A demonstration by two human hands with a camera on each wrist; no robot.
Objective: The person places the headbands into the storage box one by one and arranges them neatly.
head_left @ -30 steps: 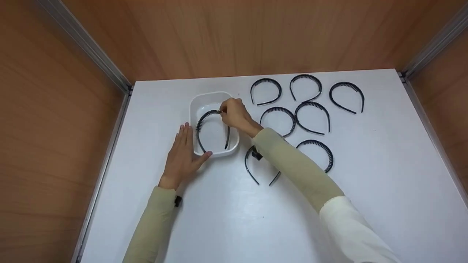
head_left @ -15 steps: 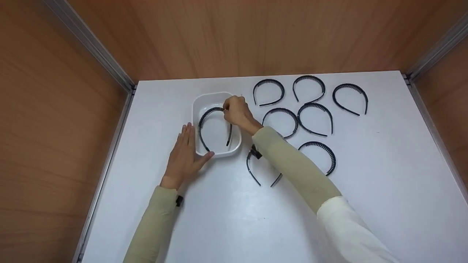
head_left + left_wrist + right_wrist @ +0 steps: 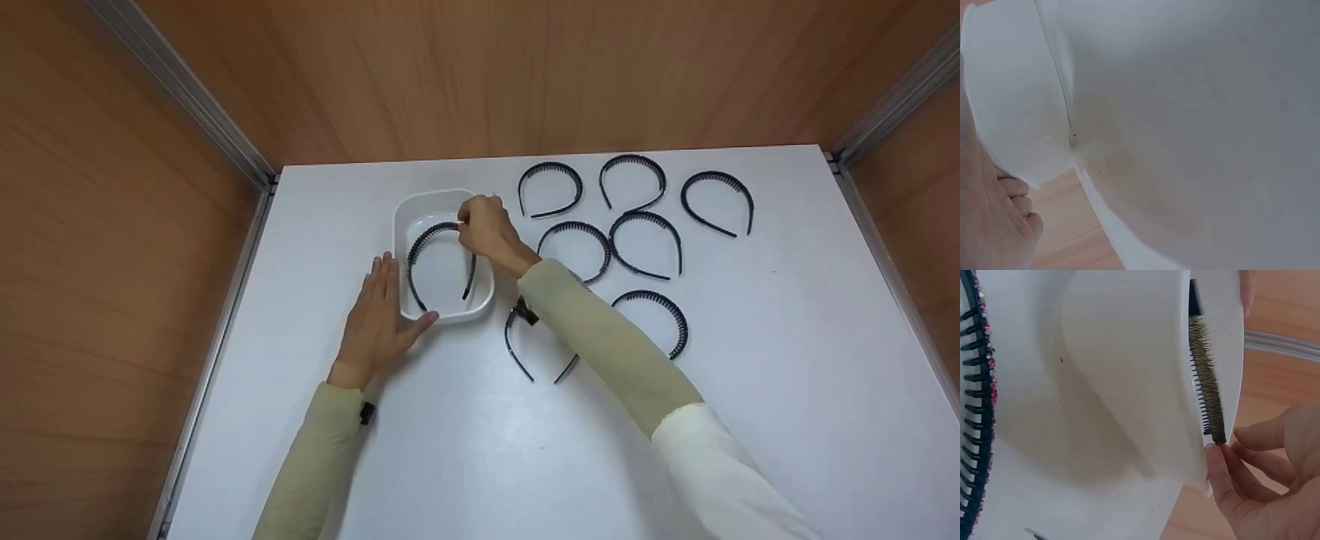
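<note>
My right hand pinches a black toothed headband near its curved top. In the right wrist view, thumb and fingers meet at the end of the visible stretch of headband, which has a gold glittery outer face. The headband lies within the outline of a white plastic bin, its two ends toward the front. Along the bin's left side rests my left hand, fingers straight and thumb spread across the front rim. The left wrist view shows that hand against the bin wall.
Several more black headbands, such as the back-right one, lie spread on the white table right of the bin. My right forearm covers parts of the nearer ones. Wooden panels enclose the table's back and sides.
The head view has shifted slightly. The headband in my right hand has moved a little toward the back of the bin. My left hand stays against the bin.
</note>
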